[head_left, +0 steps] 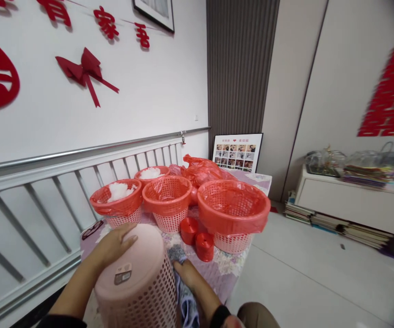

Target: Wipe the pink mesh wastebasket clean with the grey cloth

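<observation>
A pale pink perforated basket point(138, 278) lies tilted near me, its closed base with a label facing up. My left hand point(120, 243) rests on that base near its far edge, the fingers spread. Right of the basket, my right hand point(183, 269) grips a grey-blue patterned cloth point(187, 303) beside the basket's perforated side. Beyond stand pink baskets lined with red plastic bags: a large one point(233, 214) at the right, a middle one point(168, 202), and two at the left point(118, 200) and back point(151, 173) with white material inside.
Two red ribbon rolls point(189, 229) point(204, 247) stand on the cloth-covered table point(229, 269). Dark-rimmed glasses point(92, 230) lie at its left edge. Red plastic bags point(202, 171) are heaped behind. A white radiator point(63, 196) runs along the left; a white cabinet point(347, 200) is at the right.
</observation>
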Demonstrator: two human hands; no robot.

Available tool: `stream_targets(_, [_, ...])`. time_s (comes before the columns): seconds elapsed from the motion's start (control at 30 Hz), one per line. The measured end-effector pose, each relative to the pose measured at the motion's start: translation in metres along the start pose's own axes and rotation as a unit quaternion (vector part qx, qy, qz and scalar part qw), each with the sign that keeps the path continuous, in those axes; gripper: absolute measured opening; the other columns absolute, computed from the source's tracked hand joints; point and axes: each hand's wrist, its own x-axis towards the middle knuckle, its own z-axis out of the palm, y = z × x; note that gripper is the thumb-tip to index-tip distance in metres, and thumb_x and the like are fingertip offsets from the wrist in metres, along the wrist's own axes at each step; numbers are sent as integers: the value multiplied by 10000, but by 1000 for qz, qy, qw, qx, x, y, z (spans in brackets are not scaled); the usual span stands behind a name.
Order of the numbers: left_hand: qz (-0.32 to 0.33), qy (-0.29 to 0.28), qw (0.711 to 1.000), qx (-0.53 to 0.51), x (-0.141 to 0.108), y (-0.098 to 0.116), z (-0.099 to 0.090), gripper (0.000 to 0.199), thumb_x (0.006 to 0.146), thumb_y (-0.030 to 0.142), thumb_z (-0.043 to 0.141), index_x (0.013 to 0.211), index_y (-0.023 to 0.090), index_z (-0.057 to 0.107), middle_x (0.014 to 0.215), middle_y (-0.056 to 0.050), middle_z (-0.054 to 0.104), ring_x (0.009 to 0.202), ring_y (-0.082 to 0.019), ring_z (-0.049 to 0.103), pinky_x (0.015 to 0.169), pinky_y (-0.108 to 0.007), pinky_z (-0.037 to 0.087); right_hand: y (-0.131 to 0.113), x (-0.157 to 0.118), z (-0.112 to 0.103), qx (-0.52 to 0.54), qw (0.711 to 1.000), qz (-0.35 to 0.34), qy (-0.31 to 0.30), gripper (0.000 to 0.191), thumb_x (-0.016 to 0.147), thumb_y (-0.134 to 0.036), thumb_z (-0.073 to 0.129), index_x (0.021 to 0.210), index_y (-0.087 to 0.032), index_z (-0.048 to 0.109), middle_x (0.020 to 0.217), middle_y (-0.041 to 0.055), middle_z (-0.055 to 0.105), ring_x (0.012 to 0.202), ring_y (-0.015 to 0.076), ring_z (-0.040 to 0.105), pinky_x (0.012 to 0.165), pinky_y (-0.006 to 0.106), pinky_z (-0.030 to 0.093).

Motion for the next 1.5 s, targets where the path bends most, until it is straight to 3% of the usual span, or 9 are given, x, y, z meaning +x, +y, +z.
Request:
stream_targets(0.13, [30,-11,999,-12,12,-1,-4,674,920,572,404,1399,130,576,1465,-105,619,1344,-238,583,1160,-369,428,36,-37,3,-21,999,43,9,238,913,-359,646,1036,-182,747,1064,63,763,1049,291,704,973,421,541])
stream_targets(0.33, [49,13,998,42,18,-1,-11,693,922,538,369,1409,82,558,1476,-168,596,1365,-301,552,1183,-443,385,66,-89,26,-26,995,57,81,422,786,-363,604,1133,-180,760,1220,143,743,1207,323,666,1094,443,465])
stream_targets(0.63, [-56,113,982,142,-26,30,-11,712,922,580,374,1454,125,501,1549,-227,472,1398,-435,436,1080,-659,389,83,-90,29,27,991,80,106,638,760,-368,633,1380,-217,621,1390,114,651,1356,322,557,1167,462,408])
stream_targets(0.73, [-142,99,968,183,-44,35,3,696,914,626,365,1444,199,508,1601,-213,407,1400,-480,418,1023,-779,346,58,-81,24,103,987,51,113,766,774,-358,640,1506,-211,470,1459,104,595,1399,285,512,1189,451,375])
stream_targets(0.8, [-156,72,972,162,-47,29,11,689,924,620,341,1429,187,519,1559,-239,455,1372,-469,465,1015,-747,382,27,-74,22,128,985,25,110,790,780,-346,659,1525,-205,438,1493,109,560,1419,283,488,1198,461,357])
stream_targets(1.0, [-96,28,986,135,-32,3,13,668,947,556,349,1449,143,499,1509,-222,514,1405,-354,480,1122,-525,402,-89,-56,27,117,974,-182,68,613,892,-276,630,1489,-288,491,1530,55,523,1432,247,468,1213,448,349])
stream_targets(1.13, [-63,7,989,134,-23,-5,8,691,952,555,343,1480,128,477,1545,-228,468,1427,-353,458,1148,-494,385,-113,-33,32,55,963,-257,59,539,859,-207,644,1387,-300,596,1444,35,601,1387,239,502,1229,440,312])
stream_targets(1.33, [-67,9,989,132,-23,-7,9,693,943,575,375,1479,151,487,1566,-215,441,1443,-370,430,1156,-527,379,-43,1,41,59,986,-101,121,383,919,-288,486,1239,-207,681,1223,102,726,1188,251,657,1088,418,480])
stream_targets(1.5, [-75,3,989,123,-23,-7,10,695,947,571,364,1487,147,473,1571,-229,428,1457,-370,410,1153,-523,380,24,-17,42,1,993,-12,117,485,701,-196,598,1166,-184,733,1208,132,740,1170,320,669,1078,463,474])
